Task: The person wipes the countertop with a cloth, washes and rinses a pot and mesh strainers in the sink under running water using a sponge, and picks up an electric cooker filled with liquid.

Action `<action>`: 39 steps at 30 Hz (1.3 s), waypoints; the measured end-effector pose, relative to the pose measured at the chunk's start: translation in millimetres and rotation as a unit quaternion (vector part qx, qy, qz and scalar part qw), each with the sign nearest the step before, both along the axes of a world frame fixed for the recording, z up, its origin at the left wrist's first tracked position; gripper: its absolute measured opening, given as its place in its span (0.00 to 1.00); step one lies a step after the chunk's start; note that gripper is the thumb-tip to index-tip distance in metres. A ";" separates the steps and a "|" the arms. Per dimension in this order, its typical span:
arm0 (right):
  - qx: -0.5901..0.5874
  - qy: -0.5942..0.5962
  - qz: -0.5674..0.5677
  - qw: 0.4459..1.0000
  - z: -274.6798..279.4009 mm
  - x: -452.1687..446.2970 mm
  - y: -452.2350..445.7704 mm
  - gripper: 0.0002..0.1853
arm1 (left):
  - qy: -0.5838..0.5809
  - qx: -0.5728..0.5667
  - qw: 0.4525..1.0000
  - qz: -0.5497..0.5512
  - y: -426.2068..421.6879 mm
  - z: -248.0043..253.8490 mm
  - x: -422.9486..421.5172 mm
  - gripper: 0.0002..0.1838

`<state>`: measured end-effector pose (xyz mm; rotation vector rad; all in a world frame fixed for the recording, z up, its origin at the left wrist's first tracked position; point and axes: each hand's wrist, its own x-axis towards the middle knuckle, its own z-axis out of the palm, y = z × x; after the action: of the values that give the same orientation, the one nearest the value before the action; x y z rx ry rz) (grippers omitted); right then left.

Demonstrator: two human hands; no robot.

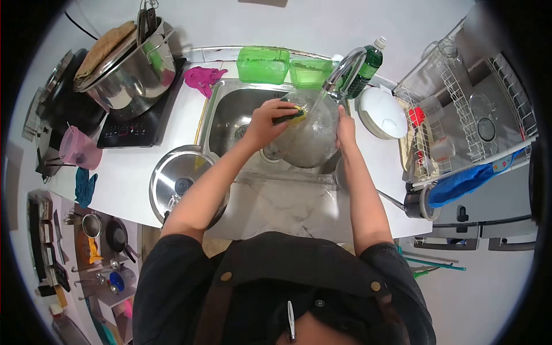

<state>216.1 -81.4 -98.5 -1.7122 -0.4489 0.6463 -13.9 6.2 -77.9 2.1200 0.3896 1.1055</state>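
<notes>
Over the sink (221, 123), my left hand (267, 122) is closed around a yellow-and-dark-green sponge (297, 117) and presses it to a round, see-through glass lid or bowl; I cannot tell which. My right hand (345, 131) grips the right edge of this round glass piece (307, 141), which is tilted. Water runs onto it from the curved faucet (352, 60). Beneath it, a dark scouring pad (241, 132) lies in the basin.
Green plastic containers (263, 64) and a green soap bottle (368, 69) stand behind the sink. Left are a pot lid (181, 172), a pink cloth (204, 79) and a large pot (135, 75) on a cooktop. Right are white lidded dish (382, 112), saucepan (417, 205) and dish rack (460, 98).
</notes>
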 end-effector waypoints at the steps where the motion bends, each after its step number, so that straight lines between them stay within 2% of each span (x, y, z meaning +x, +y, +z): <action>1: 0.008 0.001 -0.005 1.000 0.1 -1.9 1.4 0.29 | 0.016 0.029 0.999 -0.003 -2.5 -5.3 -0.7 0.21; 3: 0.025 0.012 -0.042 0.999 -1.9 2.6 2.8 0.29 | 0.047 0.093 0.995 -0.010 -11.9 -26.1 -1.4 0.21; 4: 0.023 0.020 -0.047 0.998 -7.3 11.0 2.6 0.29 | 0.100 0.119 0.986 -0.062 -15.1 -33.0 -6.3 0.23; 7: 0.014 0.015 -0.051 0.998 -14.1 24.6 1.1 0.28 | 0.221 -0.039 0.968 -0.112 -25.2 -31.5 -11.3 0.23; 8: 0.010 -0.005 -0.048 0.999 -17.0 23.5 2.6 0.27 | 0.141 -0.126 0.975 -0.116 -24.1 -25.7 -6.3 0.23; 10: -0.036 -0.061 -0.024 0.997 -20.0 12.3 1.9 0.27 | -0.024 -0.294 0.948 -0.121 -22.3 -4.5 18.2 0.23; 12: -0.113 -0.137 0.020 0.984 -16.4 -3.1 2.2 0.25 | -0.104 -0.544 0.805 -0.213 -24.4 21.8 35.7 0.24; 13: -0.059 -0.122 0.043 0.990 -22.1 -6.2 1.6 0.25 | -0.142 -0.649 0.703 -0.253 -24.1 29.4 44.1 0.24; 15: 0.048 -0.089 0.088 0.991 -37.1 -13.5 -4.2 0.24 | -0.098 -0.634 0.715 -0.278 -25.1 32.9 58.5 0.25; 16: 0.040 -0.052 0.062 0.996 -39.5 -16.0 -6.6 0.25 | -0.074 -0.627 0.719 -0.290 -24.9 32.7 63.4 0.25; 19: 0.075 0.058 0.051 0.994 -63.8 5.1 -0.4 0.26 | 0.024 -0.511 0.830 -0.221 -18.0 30.7 74.3 0.21; 22: 0.019 0.024 0.023 0.999 -55.1 14.7 -3.2 0.27 | 0.086 -0.413 0.893 -0.160 -2.4 44.1 74.1 0.20; 25: 0.037 0.008 0.012 0.999 -41.9 10.4 -7.9 0.29 | 0.092 -0.339 0.932 -0.086 4.0 65.3 76.7 0.21; 26: 0.032 0.028 0.013 0.999 -38.7 10.4 -7.6 0.28 | 0.131 -0.318 0.937 -0.065 10.0 70.1 75.9 0.24; 28: 0.022 0.069 0.016 0.997 -29.6 9.8 -5.4 0.29 | 0.160 -0.146 0.976 0.016 15.2 71.6 71.5 0.24; 29: 0.037 0.079 0.022 0.996 -25.4 9.3 -6.3 0.28 | 0.172 -0.057 0.982 0.056 17.0 72.2 69.6 0.23; 31: 0.067 0.101 0.033 0.992 1.9 -4.9 -11.9 0.28 | 0.114 -0.050 0.992 -0.001 22.5 45.3 71.4 0.18; 32: 0.078 0.126 0.028 0.989 -1.9 -0.3 -9.3 0.28 | 0.085 -0.047 0.995 -0.030 26.1 28.8 72.6 0.16; 35: 0.104 0.180 0.006 0.978 -15.9 19.2 -0.4 0.28 | -0.030 0.077 0.997 -0.005 -8.6 2.5 52.5 0.11; 37: 0.110 0.191 -0.025 0.975 -17.3 27.0 0.7 0.28 | 0.006 0.031 0.999 -0.036 -23.1 -14.1 28.1 0.15; 39: 0.105 0.142 -0.020 0.984 -26.5 40.2 -3.4 0.29 | 0.096 0.062 0.990 -0.085 -16.6 -26.8 1.7 0.16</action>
<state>256.3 -84.8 -125.0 -1.3999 -0.2699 0.7737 -12.2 -10.4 -104.7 2.3306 0.2277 0.8498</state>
